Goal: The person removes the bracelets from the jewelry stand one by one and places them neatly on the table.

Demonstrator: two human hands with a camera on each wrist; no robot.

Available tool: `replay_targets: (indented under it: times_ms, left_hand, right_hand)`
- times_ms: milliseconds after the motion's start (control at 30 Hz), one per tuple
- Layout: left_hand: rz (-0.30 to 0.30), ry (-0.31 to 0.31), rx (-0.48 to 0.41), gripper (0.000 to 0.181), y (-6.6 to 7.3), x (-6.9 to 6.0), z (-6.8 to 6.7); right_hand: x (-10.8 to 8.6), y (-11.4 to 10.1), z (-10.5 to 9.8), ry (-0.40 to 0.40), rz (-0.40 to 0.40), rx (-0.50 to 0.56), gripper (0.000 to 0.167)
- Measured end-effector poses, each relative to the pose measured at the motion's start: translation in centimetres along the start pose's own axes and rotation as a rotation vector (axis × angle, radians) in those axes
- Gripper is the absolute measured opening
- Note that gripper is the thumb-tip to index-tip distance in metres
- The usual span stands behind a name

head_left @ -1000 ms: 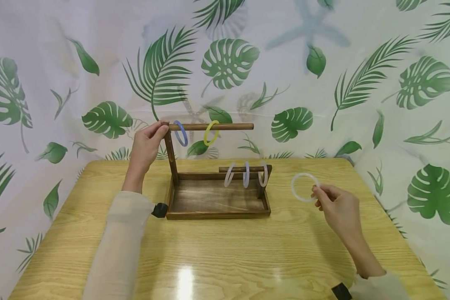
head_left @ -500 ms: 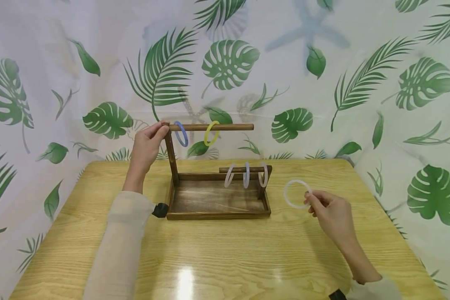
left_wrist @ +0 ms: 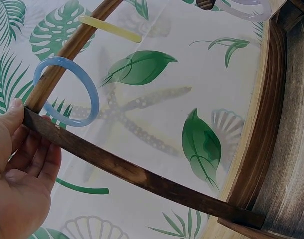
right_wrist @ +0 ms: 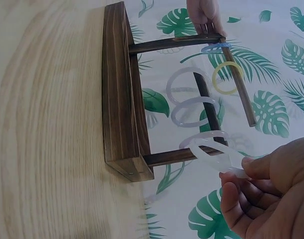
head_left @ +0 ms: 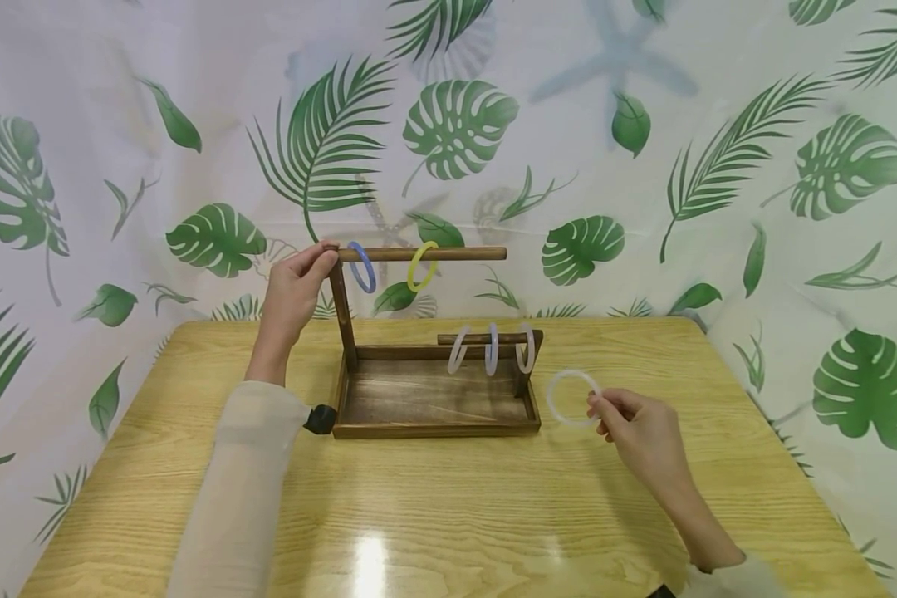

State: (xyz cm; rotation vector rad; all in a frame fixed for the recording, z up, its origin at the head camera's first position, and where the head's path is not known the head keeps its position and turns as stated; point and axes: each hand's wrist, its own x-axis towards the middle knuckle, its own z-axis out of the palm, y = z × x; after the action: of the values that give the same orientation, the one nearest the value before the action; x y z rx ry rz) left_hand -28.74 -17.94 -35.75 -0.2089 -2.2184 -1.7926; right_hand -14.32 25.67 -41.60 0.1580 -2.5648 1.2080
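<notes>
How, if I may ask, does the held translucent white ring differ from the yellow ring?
The right hand pinches the translucent white ring, while the yellow ring hangs on the upper brown wooden bar. The white ring is pale; the yellow ring, vivid. Both are hoops.

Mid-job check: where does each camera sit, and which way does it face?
Head: head-worn, facing forward and down at the dark wooden rack; cream sleeves, left grip, right grip show.
Left wrist: on that wrist, facing the rack's tall post and round blue ring; left grip shows.
Right wrist: on that wrist, facing the round translucent white ring; both grips show.
Shared: head and right wrist both include the round yellow ring.
</notes>
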Motion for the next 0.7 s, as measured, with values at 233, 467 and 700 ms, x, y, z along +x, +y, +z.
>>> replay_targets:
  times_ms: [233,467,700]
  left_hand:
    - [-0.014,0.000,0.012,0.040,0.3,-0.1,0.0]
    - [-0.008,0.007,0.010,0.042,0.3,-0.3,-0.1]
    - [0.003,0.014,0.023,0.043,0.1,-0.2,-0.1]
  right_hand:
    - [-0.2,-0.6,1.1,-0.054,0.007,0.006,0.015]
    - [-0.5,-1.0,2.3,-0.116,0.045,0.039,0.014]
    - [-0.8,-1.3,3.7,-0.154,0.026,0.035,0.010]
